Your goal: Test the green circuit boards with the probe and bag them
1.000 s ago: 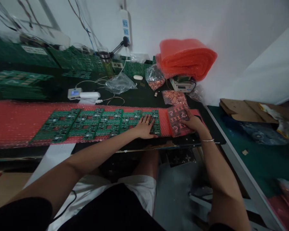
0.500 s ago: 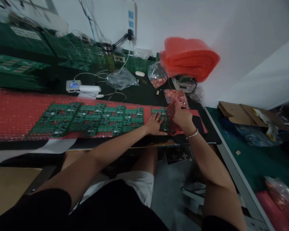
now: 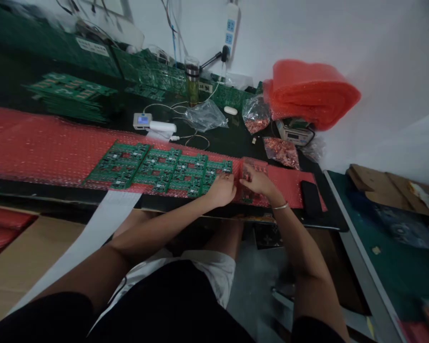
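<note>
A row of green circuit boards [image 3: 157,169] lies on a strip of red bubble wrap [image 3: 50,147]. At the row's right end, my left hand [image 3: 222,189] rests with curled fingers against the bubble wrap and the last uncovered board's edge; what is under its fingertips is hidden. My right hand [image 3: 259,183] lies on a board covered by folded red wrap [image 3: 248,194], thumb and index finger apart. Right of it, the wrap's end lies flat with a black phone [image 3: 311,197] on it.
Behind the boards are bags of copper-coloured parts [image 3: 281,151], a clear plastic bag [image 3: 206,116], a small device with a screen [image 3: 142,120] and a bottle [image 3: 192,83]. A big red bubble wrap roll [image 3: 312,93] stands back right. Stacked boards [image 3: 71,97] sit left.
The red wrap's end flap has gone over the rightmost board, which is now covered. My left hand has curled from lying flat on that board; my right hand has moved onto the folded wrap.
</note>
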The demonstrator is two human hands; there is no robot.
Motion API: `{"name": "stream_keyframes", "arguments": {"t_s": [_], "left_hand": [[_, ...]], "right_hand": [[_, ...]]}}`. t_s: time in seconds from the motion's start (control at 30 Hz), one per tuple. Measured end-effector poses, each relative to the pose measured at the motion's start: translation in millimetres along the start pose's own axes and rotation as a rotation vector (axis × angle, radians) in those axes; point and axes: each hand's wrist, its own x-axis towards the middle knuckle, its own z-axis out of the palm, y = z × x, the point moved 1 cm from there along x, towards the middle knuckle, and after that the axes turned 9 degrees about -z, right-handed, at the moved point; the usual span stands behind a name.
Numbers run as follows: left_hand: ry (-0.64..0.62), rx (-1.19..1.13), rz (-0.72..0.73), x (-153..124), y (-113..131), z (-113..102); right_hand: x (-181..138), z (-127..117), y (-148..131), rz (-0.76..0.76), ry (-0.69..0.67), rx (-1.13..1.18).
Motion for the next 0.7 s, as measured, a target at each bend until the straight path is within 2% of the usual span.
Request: {"name": "stream_keyframes", "arguments": {"t_s": [0.03,0.1,0.13,0.2,0.27,0.33,0.43,0.5,0.6,0.7], "left_hand": [[0.027,-0.021,-0.008,-1.2,-0.5,-3.8],[0.019,-0.052,0.074,-3.9,1.6,-5.0],[-0.003,-0.061,0.130,-5.6,3.9,-2.8],[-0.032,-0.058,0.199,-8.6,8.7,4.4],[-0.021,-0.043,0.210,-9.8,11.0,10.5],[-0.032,-0.035,0.219,-8.1,7.6,11.9],[-0.139,-0.019,0.277,-2.1,-10.8,4.0],[-0.196,0.027,0.254,1.5,-29.9,-4.1],[-0.216,0.109,0.110,3.3,-58.3,-12.5],[-0.249,0.155,0.081,2.1,-75.6,-13.0]], "right_hand": [[-3.9,1.9,11.3,0.032,0.078,0.067],[-14.3,4.6,37.0,0.192,0.241,0.128],[-19.6,6.8,48.7,0.278,0.260,0.150],[-28.2,13.3,65.2,0.379,0.207,0.248],[-32.5,20.0,71.7,0.393,0.153,0.422],[-32.7,22.9,71.1,0.361,0.172,0.619],[-28.2,17.5,64.9,0.269,0.208,0.792],[-23.8,8.7,60.4,0.212,0.211,0.697],[-15.3,-6.2,52.2,0.147,0.163,0.378],[-5.0,-18.3,38.4,0.073,0.091,0.091]]}}
